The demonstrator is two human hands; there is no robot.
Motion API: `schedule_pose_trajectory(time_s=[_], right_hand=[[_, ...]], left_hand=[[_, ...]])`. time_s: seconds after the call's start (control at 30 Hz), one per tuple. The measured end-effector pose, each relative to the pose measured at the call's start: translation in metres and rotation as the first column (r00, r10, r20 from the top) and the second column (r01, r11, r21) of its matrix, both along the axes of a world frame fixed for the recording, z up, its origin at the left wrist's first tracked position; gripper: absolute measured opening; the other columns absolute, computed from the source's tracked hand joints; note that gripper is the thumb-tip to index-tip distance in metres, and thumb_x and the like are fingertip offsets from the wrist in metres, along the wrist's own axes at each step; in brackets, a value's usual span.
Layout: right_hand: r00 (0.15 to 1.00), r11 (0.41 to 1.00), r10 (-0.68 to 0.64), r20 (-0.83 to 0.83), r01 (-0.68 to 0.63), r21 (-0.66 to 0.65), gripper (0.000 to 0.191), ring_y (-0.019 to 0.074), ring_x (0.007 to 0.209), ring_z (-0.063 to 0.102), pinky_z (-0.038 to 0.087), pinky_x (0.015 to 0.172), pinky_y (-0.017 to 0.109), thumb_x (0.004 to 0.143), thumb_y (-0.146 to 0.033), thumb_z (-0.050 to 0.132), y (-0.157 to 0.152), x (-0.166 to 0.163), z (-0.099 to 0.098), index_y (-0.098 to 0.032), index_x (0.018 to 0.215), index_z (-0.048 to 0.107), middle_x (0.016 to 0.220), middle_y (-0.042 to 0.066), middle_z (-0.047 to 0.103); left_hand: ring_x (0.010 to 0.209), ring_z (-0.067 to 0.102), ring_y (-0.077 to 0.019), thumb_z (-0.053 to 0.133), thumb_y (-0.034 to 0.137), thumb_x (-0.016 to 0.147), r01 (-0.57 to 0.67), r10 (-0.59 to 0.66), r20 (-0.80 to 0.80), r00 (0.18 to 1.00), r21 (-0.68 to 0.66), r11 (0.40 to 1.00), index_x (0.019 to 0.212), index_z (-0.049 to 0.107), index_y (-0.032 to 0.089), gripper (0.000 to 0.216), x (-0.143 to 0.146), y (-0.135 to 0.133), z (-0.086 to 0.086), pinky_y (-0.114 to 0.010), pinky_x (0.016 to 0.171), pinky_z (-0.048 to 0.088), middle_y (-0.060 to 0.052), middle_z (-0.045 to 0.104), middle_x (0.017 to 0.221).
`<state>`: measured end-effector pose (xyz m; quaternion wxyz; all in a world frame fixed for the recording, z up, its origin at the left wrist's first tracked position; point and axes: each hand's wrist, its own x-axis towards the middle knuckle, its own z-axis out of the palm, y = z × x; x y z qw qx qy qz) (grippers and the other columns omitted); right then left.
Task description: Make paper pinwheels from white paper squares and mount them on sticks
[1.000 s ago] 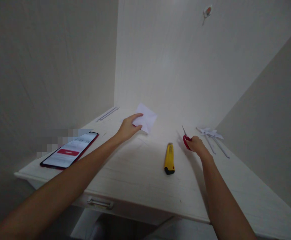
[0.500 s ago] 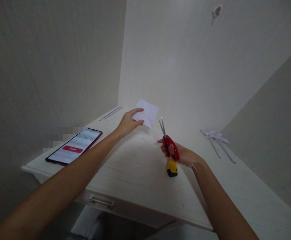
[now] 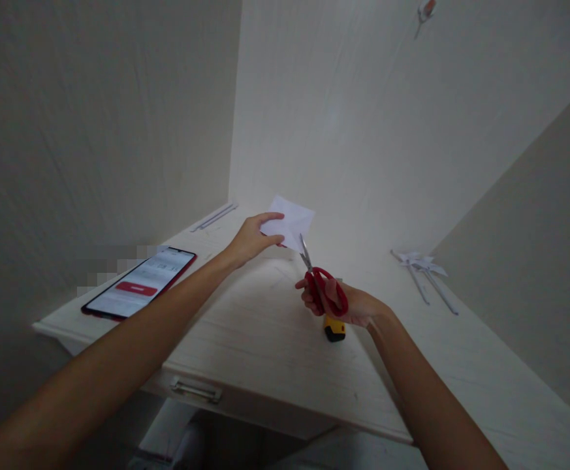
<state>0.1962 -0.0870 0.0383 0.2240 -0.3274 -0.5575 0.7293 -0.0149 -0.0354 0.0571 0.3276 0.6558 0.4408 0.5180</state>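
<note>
Red-handled scissors (image 3: 318, 287) have shifted up and leftward since the previous head view, so that their blades now meet the near right edge of the white paper square (image 3: 292, 222). From the head camera, the paper is held over the far middle part of the white desk (image 3: 265, 333). The left hand (image 3: 253, 241) pinches its left side between thumb and forefinger. The right hand (image 3: 356, 305) is closed around the scissors, thumb through one loop; one blade overlaps the paper, but I cannot tell whether it has cut in.

That hand and the scissors hide the upper part of a yellow utility knife (image 3: 334, 328), which lies nearer the desk's front edge. A smartphone (image 3: 142, 281) lies along the left edge, toward the front left corner, with the left forearm passing across its near side. Thin white sticks (image 3: 215, 217) lie by the far left corner; two white paper pinwheels (image 3: 420, 261) with sticks rest toward the far right corner. A drawer handle (image 3: 195, 391) shows below the front edge.

One second ago the scissors were right of the knife, which was in full view; the left hand's pinch is the same.
</note>
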Motion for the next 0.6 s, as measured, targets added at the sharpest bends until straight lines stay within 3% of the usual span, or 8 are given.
schedule_pose_trajectory(time_s=[0.6], right_hand=[[1.0, 0.999, 0.018, -0.022, -0.019, -0.037, 0.063, 0.0079, 0.065, 0.044, 0.032, 0.058, 0.023, 0.055, -0.06, 0.066, 0.0015, -0.0019, -0.0036, -0.013, 0.093, 0.048, 0.075, 0.0, 0.046]], left_hand=[[0.056, 0.058, -0.0082, 0.063, 0.011, 0.067, -0.011, 0.01, -0.053, 0.999, -0.01, 1.0, 0.115, 0.053, 0.013, 0.05, 0.0033, -0.0028, -0.001, -0.021, 0.06, 0.046, -0.006, 0.066, 0.086]])
